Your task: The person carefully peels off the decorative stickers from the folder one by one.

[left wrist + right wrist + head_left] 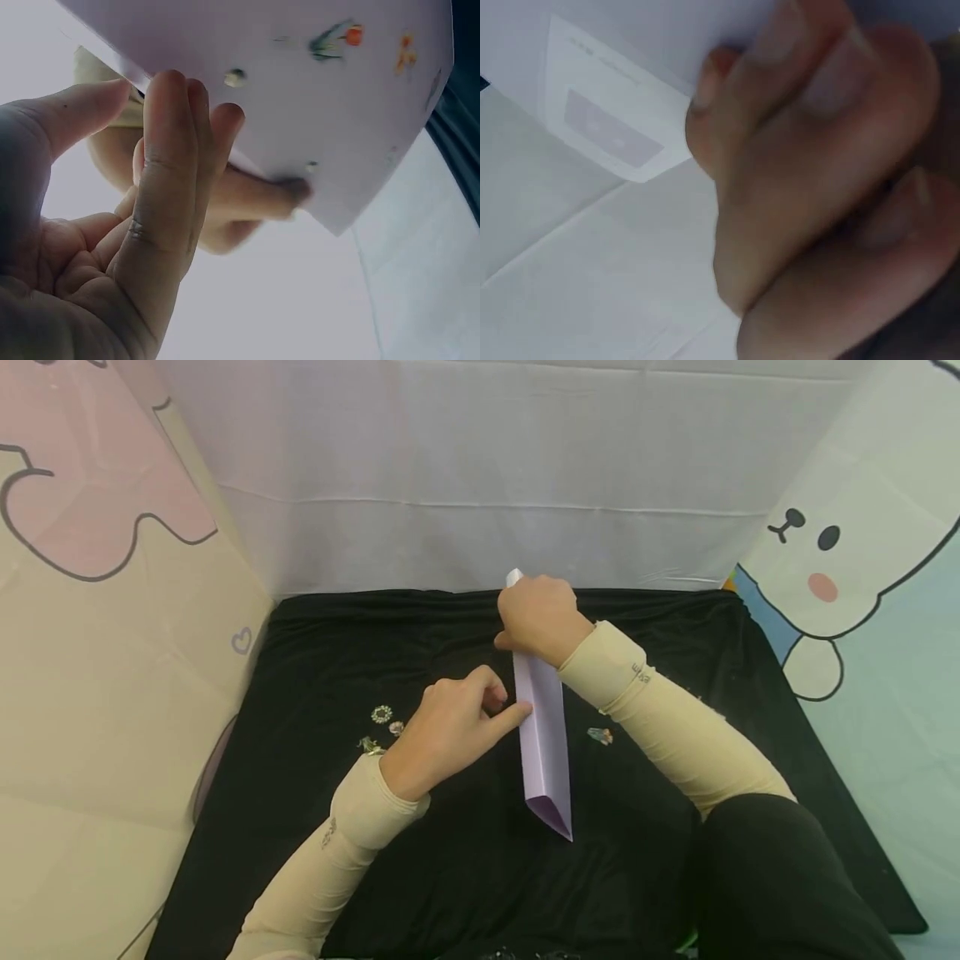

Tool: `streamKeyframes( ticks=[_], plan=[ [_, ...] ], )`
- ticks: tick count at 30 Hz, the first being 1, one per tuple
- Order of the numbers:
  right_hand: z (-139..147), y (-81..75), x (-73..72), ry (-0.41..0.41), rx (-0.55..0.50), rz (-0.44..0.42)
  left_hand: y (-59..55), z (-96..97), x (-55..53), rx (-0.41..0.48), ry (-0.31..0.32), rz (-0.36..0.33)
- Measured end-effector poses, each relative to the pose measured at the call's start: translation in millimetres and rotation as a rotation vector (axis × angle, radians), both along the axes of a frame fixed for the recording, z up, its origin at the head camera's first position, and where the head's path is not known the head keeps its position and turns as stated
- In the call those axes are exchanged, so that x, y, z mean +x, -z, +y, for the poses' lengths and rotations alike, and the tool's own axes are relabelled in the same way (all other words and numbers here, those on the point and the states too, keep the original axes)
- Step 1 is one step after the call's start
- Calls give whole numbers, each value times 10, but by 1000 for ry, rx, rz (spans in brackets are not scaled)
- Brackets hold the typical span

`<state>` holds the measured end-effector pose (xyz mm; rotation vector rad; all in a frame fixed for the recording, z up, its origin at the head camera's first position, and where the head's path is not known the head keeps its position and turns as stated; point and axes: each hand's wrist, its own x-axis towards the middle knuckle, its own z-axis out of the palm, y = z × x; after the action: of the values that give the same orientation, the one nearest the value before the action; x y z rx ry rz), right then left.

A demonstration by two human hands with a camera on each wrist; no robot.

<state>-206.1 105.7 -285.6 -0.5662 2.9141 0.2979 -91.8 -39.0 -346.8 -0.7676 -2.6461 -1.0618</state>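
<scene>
Folded lilac card (546, 735) is hanging over the middle of the black-draped bench (465, 860). Right grip (543, 618) is clasping its far end; left grip (450, 722) is spreading, thumb touching left edge. Small ornaments (382, 715) are lying left and right. White drape (480, 460) is hanging far, cartoon cloth (90, 693) flanking. Left wrist view is showing flower decorations (352, 36) hidden from head; right wrist's showing a white label (607, 112).

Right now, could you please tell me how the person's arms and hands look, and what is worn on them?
The left hand and right hand wear no gloves. The left sleeve and right sleeve are cream, bulkier around the wrists, with small dark markings that I cannot read. Higher on the right arm is black cloth.
</scene>
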Motion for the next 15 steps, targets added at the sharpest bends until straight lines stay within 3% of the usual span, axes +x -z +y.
streamKeyframes(
  ticks=[5,11,15],
  plan=[
    [203,-95,-9,25,-81,5,126,-92,-28,7,-15,-83],
    [449,-193,-27,73,-183,-80,344,-189,-109,5,-17,-232],
    [587,-243,-27,52,-214,-89,519,-253,-188,19,-1,-347]
  ],
)
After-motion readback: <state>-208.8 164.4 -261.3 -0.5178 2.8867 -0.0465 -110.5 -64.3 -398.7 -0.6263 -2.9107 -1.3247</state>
